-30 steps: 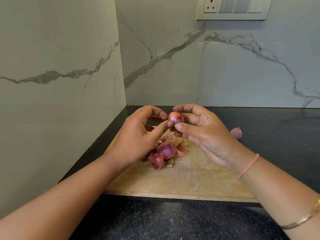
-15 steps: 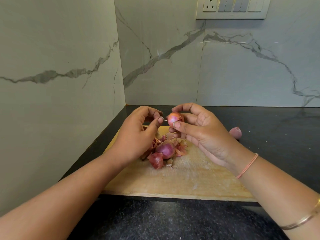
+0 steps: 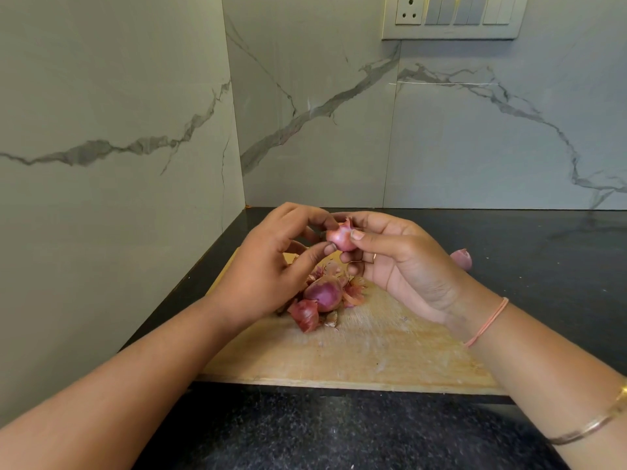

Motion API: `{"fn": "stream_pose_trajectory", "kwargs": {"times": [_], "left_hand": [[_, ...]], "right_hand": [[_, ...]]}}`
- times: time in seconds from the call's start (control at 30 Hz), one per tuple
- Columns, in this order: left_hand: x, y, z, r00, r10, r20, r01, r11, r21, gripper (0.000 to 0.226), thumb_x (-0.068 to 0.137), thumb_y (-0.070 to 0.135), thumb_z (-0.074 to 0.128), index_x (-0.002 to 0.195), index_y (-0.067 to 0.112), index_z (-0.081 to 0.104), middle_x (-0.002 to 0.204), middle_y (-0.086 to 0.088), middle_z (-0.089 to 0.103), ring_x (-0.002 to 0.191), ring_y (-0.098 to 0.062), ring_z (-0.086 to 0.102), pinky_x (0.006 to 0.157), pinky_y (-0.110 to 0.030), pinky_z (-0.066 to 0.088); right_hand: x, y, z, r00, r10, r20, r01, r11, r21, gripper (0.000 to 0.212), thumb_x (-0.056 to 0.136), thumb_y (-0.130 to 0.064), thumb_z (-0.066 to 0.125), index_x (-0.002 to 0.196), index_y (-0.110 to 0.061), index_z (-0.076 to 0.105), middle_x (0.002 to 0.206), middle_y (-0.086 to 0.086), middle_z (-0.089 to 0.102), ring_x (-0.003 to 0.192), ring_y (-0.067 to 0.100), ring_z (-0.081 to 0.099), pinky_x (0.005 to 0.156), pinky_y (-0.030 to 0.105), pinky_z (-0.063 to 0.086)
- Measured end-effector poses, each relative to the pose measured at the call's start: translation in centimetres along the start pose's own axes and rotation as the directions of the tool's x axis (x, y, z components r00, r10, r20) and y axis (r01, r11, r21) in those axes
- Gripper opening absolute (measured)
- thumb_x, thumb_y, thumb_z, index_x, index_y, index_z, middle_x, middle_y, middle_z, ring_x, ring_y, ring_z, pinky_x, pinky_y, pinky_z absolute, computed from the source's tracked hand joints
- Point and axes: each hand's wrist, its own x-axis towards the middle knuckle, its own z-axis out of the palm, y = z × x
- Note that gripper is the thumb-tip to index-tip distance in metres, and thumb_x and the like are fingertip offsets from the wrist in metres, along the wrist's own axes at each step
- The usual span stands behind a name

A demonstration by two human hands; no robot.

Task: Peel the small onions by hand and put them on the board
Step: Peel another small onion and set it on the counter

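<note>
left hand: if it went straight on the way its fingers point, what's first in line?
The small onion: the left hand touches it with thumb and index finger. The right hand pinches it, its fingers just behind. Single view, so depth is uncertain.

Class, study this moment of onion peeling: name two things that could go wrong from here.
The held onion sits only in fingertip grips of the right hand and left hand; it may slip and roll off the board.
Loose skins crowd the purple onion below, possibly sticking to it.
</note>
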Motion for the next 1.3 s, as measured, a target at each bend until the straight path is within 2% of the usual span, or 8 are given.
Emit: {"fn": "stream_pose_trajectory", "kwargs": {"times": [0.13, 0.4, 0.6, 0.73, 0.9, 1.03, 1.17, 1.3], "left_hand": [[0.1, -0.34, -0.14, 0.998, 0.066, 0.008, -0.067, 0.995, 0.077, 0.017, 0.089, 0.026, 0.057, 0.106, 0.029, 0.055, 0.102, 0.013, 0.054, 0.09, -0.007, 0.056, 0.075, -0.019, 0.049], [-0.05, -0.55, 0.05, 0.995, 0.09, 0.03, -0.094, 0.982, 0.164, 0.01, 0.092, 0.028, 0.05, 0.102, 0.028, 0.052, 0.102, 0.007, 0.052, 0.093, -0.009, 0.053, 0.074, -0.031, 0.049], [-0.07, -0.6, 0.11, 0.997, 0.073, 0.034, -0.078, 0.981, 0.178, 0.021, 0.091, 0.035, 0.048, 0.112, 0.032, 0.05, 0.104, 0.014, 0.051, 0.093, -0.001, 0.052, 0.076, -0.019, 0.047], [-0.18, -0.79, 0.2, 0.996, 0.083, 0.028, -0.088, 0.974, 0.208, 0.02, 0.091, 0.033, 0.047, 0.111, 0.031, 0.05, 0.104, 0.019, 0.049, 0.094, 0.002, 0.052, 0.077, -0.022, 0.048], [-0.21, -0.63, 0.28, 0.995, 0.1, -0.003, -0.097, 0.974, 0.206, 0.015, 0.092, 0.032, 0.046, 0.104, 0.027, 0.053, 0.102, 0.014, 0.055, 0.093, -0.003, 0.054, 0.074, -0.028, 0.05], [-0.19, -0.33, 0.26, 0.996, 0.089, -0.01, -0.085, 0.978, 0.189, 0.023, 0.091, 0.034, 0.046, 0.114, 0.031, 0.048, 0.104, 0.016, 0.054, 0.091, -0.001, 0.054, 0.074, -0.016, 0.047], [-0.23, -0.5, 0.36, 0.995, 0.101, -0.017, -0.095, 0.972, 0.215, 0.017, 0.092, 0.033, 0.046, 0.108, 0.031, 0.049, 0.1, 0.021, 0.049, 0.09, 0.004, 0.051, 0.074, -0.01, 0.043], [-0.22, -0.55, 0.45, 0.993, 0.111, -0.028, -0.103, 0.972, 0.211, 0.011, 0.092, 0.032, 0.046, 0.102, 0.028, 0.051, 0.099, 0.015, 0.052, 0.09, -0.002, 0.052, 0.073, -0.02, 0.048]], "right_hand": [[-0.15, -0.24, 0.11, 1.0, -0.003, 0.024, 0.003, 1.0, -0.012, 0.018, 0.092, 0.0, 0.047, 0.091, -0.005, 0.065, 0.081, 0.005, 0.067, 0.067, 0.011, 0.055, 0.059, 0.018, 0.047], [-0.22, -0.35, 0.17, 1.0, -0.007, 0.012, 0.008, 1.0, -0.019, 0.017, 0.091, -0.001, 0.048, 0.1, -0.002, 0.063, 0.071, -0.001, 0.062, 0.064, 0.009, 0.053, 0.057, 0.018, 0.046], [-0.27, -0.38, 0.17, 1.0, -0.008, 0.006, 0.008, 0.998, -0.058, 0.019, 0.093, -0.002, 0.048, 0.088, -0.006, 0.066, 0.074, -0.002, 0.068, 0.064, 0.008, 0.055, 0.059, 0.017, 0.047], [-0.28, -0.27, 0.23, 1.0, -0.004, -0.013, 0.003, 0.999, -0.043, 0.018, 0.092, -0.001, 0.049, 0.089, -0.005, 0.067, 0.072, -0.001, 0.067, 0.064, 0.009, 0.055, 0.058, 0.018, 0.047], [-0.18, -0.3, 0.32, 1.0, 0.005, -0.028, -0.005, 1.0, -0.002, 0.017, 0.091, -0.003, 0.05, 0.1, 0.001, 0.064, 0.072, -0.001, 0.065, 0.064, 0.009, 0.054, 0.058, 0.018, 0.047], [-0.18, -0.29, 0.39, 1.0, 0.004, -0.027, -0.004, 1.0, -0.014, 0.016, 0.091, -0.004, 0.05, 0.091, -0.003, 0.066, 0.074, -0.001, 0.066, 0.064, 0.009, 0.054, 0.058, 0.018, 0.047], [-0.24, -0.28, 0.41, 1.0, 0.011, -0.029, -0.01, 1.0, 0.005, 0.014, 0.089, -0.006, 0.052, 0.091, -0.003, 0.065, 0.071, -0.001, 0.068, 0.063, 0.009, 0.054, 0.057, 0.018, 0.047], [-0.22, -0.24, 0.4, 1.0, 0.012, -0.023, -0.012, 1.0, 0.027, 0.013, 0.084, -0.009, 0.055, 0.089, -0.003, 0.065, 0.073, -0.001, 0.066, 0.063, 0.009, 0.054, 0.057, 0.018, 0.047]]}}
